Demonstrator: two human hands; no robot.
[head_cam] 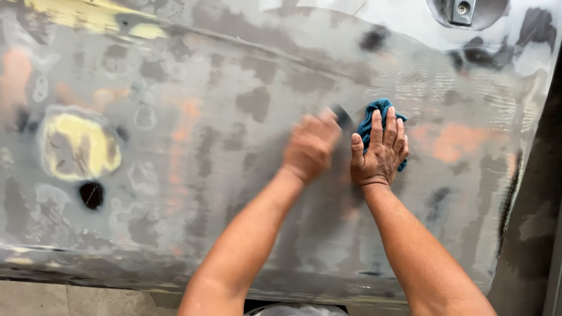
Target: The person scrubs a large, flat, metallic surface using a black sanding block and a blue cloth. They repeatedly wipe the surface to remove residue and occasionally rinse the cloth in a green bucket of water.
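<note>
A sanded car door panel (193, 152) fills the view, grey with patches of yellow filler, orange primer and dark spots. My right hand (379, 151) presses a blue cloth (374, 117) flat against the panel, fingers spread over it. My left hand (310, 146) is blurred just left of it, closed on a small dark sanding piece (342, 116) that rubs the metal. Both forearms reach up from the bottom of the view.
A large yellow filler patch (79, 146) and a black hole (91, 194) lie at the left. A door handle recess (465, 11) sits at the top right. Concrete floor (58, 298) shows below the door's lower edge, and a dark gap (535, 205) runs along the right.
</note>
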